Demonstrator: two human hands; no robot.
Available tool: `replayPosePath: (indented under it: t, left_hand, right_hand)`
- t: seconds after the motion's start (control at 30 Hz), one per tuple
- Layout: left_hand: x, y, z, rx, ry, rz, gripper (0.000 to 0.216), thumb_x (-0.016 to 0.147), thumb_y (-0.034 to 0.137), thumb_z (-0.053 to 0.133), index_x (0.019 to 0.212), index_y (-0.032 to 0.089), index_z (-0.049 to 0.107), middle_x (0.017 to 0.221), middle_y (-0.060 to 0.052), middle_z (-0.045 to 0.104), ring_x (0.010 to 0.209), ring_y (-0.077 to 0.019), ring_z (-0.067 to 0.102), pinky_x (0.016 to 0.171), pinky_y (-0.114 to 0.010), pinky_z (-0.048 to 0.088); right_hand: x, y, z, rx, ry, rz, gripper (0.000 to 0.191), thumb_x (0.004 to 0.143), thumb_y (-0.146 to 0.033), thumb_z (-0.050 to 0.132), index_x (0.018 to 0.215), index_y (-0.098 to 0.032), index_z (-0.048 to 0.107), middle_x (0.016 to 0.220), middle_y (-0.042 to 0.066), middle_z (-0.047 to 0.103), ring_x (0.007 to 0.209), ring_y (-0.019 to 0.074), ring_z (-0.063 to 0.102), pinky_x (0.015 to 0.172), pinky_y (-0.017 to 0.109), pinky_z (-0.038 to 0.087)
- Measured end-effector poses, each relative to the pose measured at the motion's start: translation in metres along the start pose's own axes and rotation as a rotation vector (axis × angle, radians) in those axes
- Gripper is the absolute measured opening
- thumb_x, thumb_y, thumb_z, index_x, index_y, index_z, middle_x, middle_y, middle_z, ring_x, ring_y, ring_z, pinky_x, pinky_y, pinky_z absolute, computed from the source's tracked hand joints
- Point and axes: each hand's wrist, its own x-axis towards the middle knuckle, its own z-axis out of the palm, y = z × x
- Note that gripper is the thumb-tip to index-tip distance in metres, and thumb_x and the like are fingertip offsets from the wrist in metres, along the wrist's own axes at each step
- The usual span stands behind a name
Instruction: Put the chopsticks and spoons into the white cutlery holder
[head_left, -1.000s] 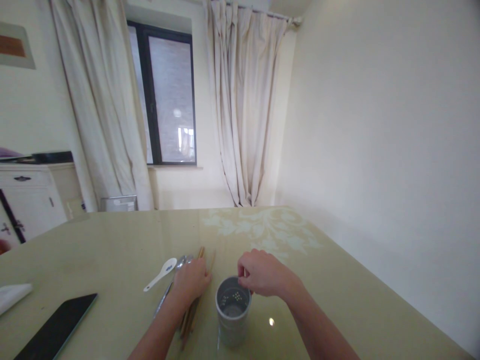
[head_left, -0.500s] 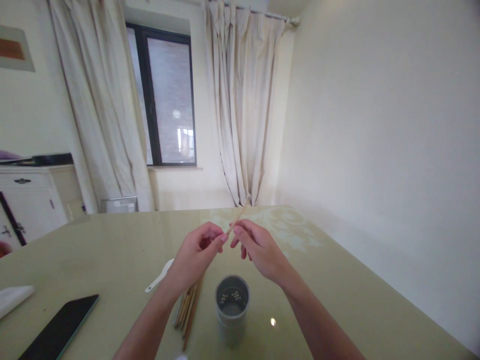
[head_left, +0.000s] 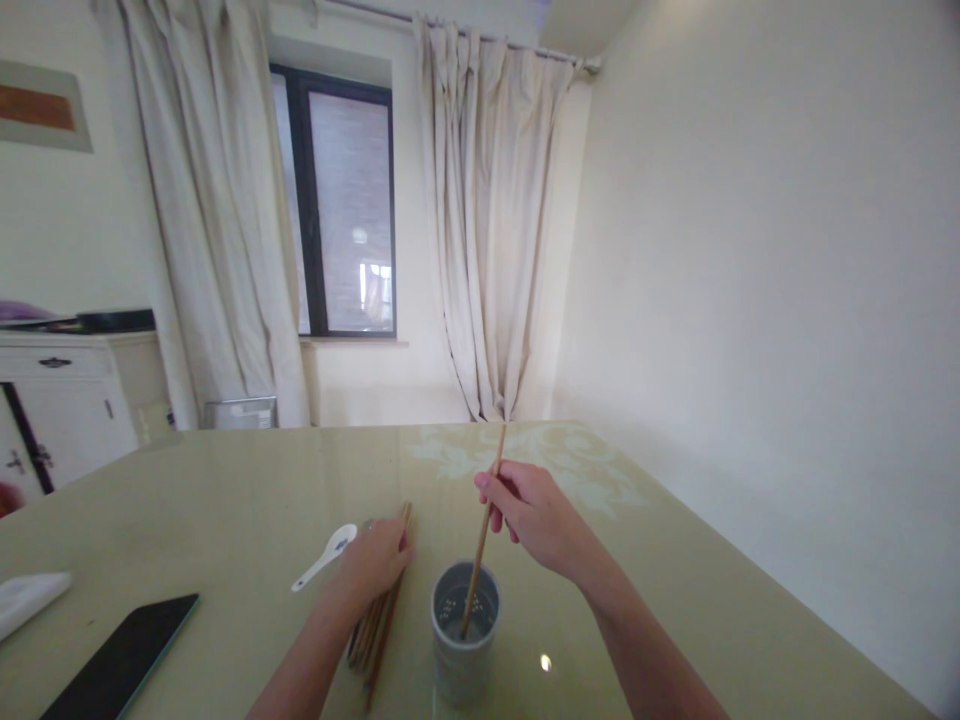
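Observation:
My right hand (head_left: 521,505) pinches a wooden chopstick (head_left: 484,535) near its upper part, fingers closed. The chopstick slants down, and its lower end is inside a grey cylindrical holder (head_left: 465,665) with small holes in its bottom. My left hand (head_left: 379,555) lies over a bundle of chopsticks (head_left: 382,625) left of the holder, its fingers curled round the upper part of the bundle. How many it grips is hidden under the hand. Beside that hand rests a white spoon (head_left: 326,555) with a blue mark.
A dark phone (head_left: 124,655) lies at the front left of the glossy greenish table (head_left: 247,500). A white object (head_left: 30,598) sits at the left edge. Behind the table are curtains (head_left: 487,220), a window (head_left: 351,210) and a white cabinet (head_left: 67,390).
Both hands were together above the table at a chopstick. My right hand has brought it upright, with its lower end in the holder; my left hand has moved down-left onto the bundle.

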Motion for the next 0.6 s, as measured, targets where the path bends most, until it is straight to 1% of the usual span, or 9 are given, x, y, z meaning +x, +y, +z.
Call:
replayPosePath:
  t: [0.1, 0.23, 0.3, 0.4, 0.47, 0.5, 0.53, 0.6]
  left_hand:
    - [-0.004, 0.006, 0.007, 0.023, -0.021, -0.005, 0.016, 0.091, 0.023, 0.059, 0.099, 0.018, 0.072, 0.115, -0.016, 0.077, 0.112, -0.032, 0.072, 0.09, -0.038, 0.05]
    - [-0.003, 0.013, 0.009, -0.012, -0.025, 0.0, 0.018, 0.09, 0.023, 0.058, 0.096, 0.016, 0.073, 0.113, -0.02, 0.078, 0.11, -0.0346, 0.073, 0.09, -0.041, 0.05]
    - [0.001, 0.013, 0.007, -0.075, -0.016, 0.014, 0.015, 0.088, 0.024, 0.059, 0.09, 0.017, 0.072, 0.107, -0.018, 0.08, 0.105, -0.0324, 0.074, 0.087, -0.039, 0.05]
    - [0.008, 0.01, -0.002, -0.206, 0.003, 0.053, 0.018, 0.091, 0.026, 0.053, 0.085, 0.019, 0.069, 0.094, -0.01, 0.081, 0.092, -0.0234, 0.075, 0.08, -0.031, 0.049]
    - [0.01, 0.007, -0.012, -0.347, 0.013, 0.081, 0.025, 0.096, 0.034, 0.047, 0.089, 0.02, 0.066, 0.088, -0.007, 0.081, 0.077, -0.0186, 0.072, 0.07, -0.027, 0.049]
    - [0.01, 0.006, -0.019, -0.463, 0.025, 0.095, 0.029, 0.096, 0.041, 0.046, 0.091, 0.02, 0.064, 0.085, -0.006, 0.08, 0.069, -0.0173, 0.069, 0.064, -0.027, 0.047]
    - [0.008, 0.007, -0.027, -0.601, 0.048, 0.113, 0.033, 0.095, 0.049, 0.048, 0.091, 0.02, 0.063, 0.081, -0.006, 0.079, 0.062, -0.0163, 0.065, 0.059, -0.026, 0.045]
    - [0.0, 0.009, -0.045, -0.879, 0.131, 0.159, 0.043, 0.085, 0.063, 0.059, 0.088, 0.02, 0.062, 0.072, -0.002, 0.074, 0.054, -0.0143, 0.056, 0.054, -0.025, 0.041]
  right_hand:
    - [0.002, 0.004, 0.01, -0.076, -0.118, 0.051, 0.033, 0.104, -0.034, 0.053, 0.081, -0.017, 0.068, 0.062, -0.001, 0.069, 0.049, 0.0101, 0.057, 0.057, 0.021, 0.043]
    - [0.005, 0.013, 0.021, -0.087, -0.214, 0.109, 0.036, 0.104, -0.033, 0.052, 0.076, -0.017, 0.068, 0.061, 0.0, 0.069, 0.046, 0.0092, 0.054, 0.056, 0.021, 0.042]
    - [0.007, 0.018, 0.023, -0.078, -0.246, 0.12, 0.038, 0.104, -0.034, 0.051, 0.074, -0.017, 0.067, 0.062, 0.001, 0.07, 0.046, 0.0092, 0.053, 0.054, 0.021, 0.041]
    - [0.009, 0.022, 0.024, -0.076, -0.242, 0.121, 0.031, 0.102, -0.031, 0.054, 0.077, -0.018, 0.065, 0.064, 0.001, 0.071, 0.046, 0.0092, 0.054, 0.051, 0.021, 0.038]
    - [0.009, 0.023, 0.024, -0.064, -0.218, 0.118, 0.025, 0.101, -0.028, 0.055, 0.08, -0.018, 0.064, 0.066, 0.0, 0.071, 0.047, 0.0092, 0.057, 0.049, 0.02, 0.038]
    - [0.01, 0.024, 0.024, -0.05, -0.207, 0.114, 0.023, 0.101, -0.027, 0.055, 0.082, -0.018, 0.064, 0.067, 0.0, 0.071, 0.048, 0.0093, 0.058, 0.05, 0.02, 0.038]
    - [0.01, 0.024, 0.023, -0.033, -0.2, 0.106, 0.023, 0.102, -0.026, 0.054, 0.083, -0.018, 0.064, 0.067, 0.0, 0.071, 0.048, 0.0094, 0.059, 0.05, 0.02, 0.039]
    - [0.012, 0.025, 0.022, -0.009, -0.194, 0.088, 0.025, 0.103, -0.026, 0.052, 0.084, -0.017, 0.065, 0.068, 0.001, 0.071, 0.048, 0.0094, 0.058, 0.05, 0.02, 0.04]
